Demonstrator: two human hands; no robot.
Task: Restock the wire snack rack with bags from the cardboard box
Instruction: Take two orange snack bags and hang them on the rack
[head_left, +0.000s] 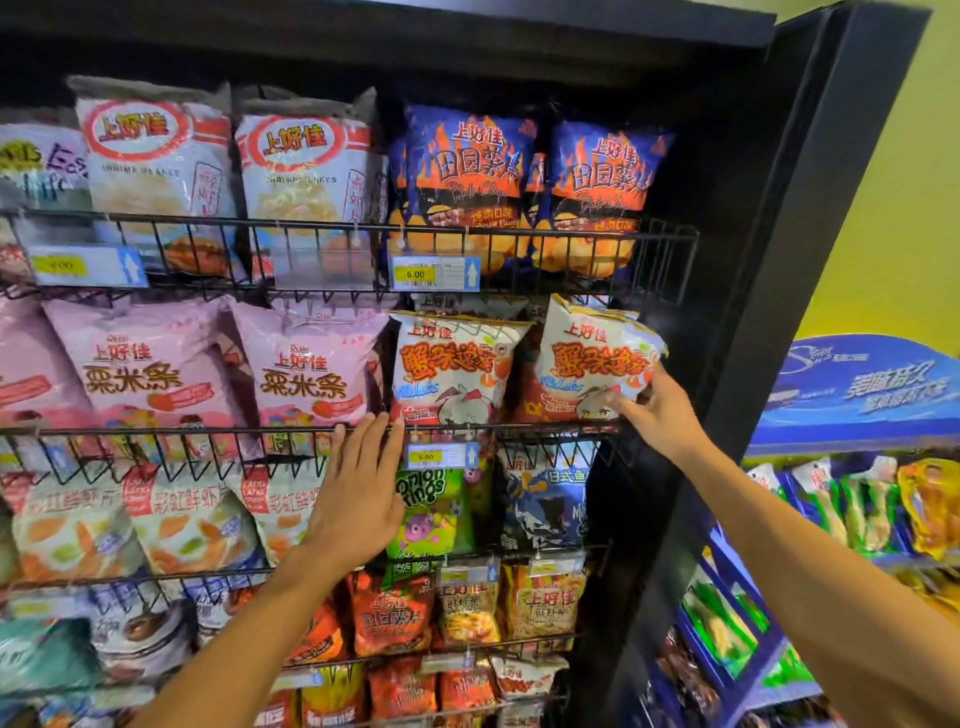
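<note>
A black wire snack rack (545, 236) fills the head view, its tiers packed with bags. My right hand (657, 415) grips the lower right corner of a white bag with orange lettering (592, 353), tilted at the right end of the second tier. A matching white bag (452, 364) stands just to its left. My left hand (358, 488) is raised with straight fingers, fingertips at the wire rail of that tier, next to the matching bag's lower left corner. The cardboard box is out of view.
Pink bags (306, 364) sit left on the second tier; blue flame bags (462, 182) and white shrimp-flake bags (156, 166) above. Price tags (434, 273) hang on the rails. A black side panel (769, 312) bounds the rack; a blue display (852, 395) stands to the right.
</note>
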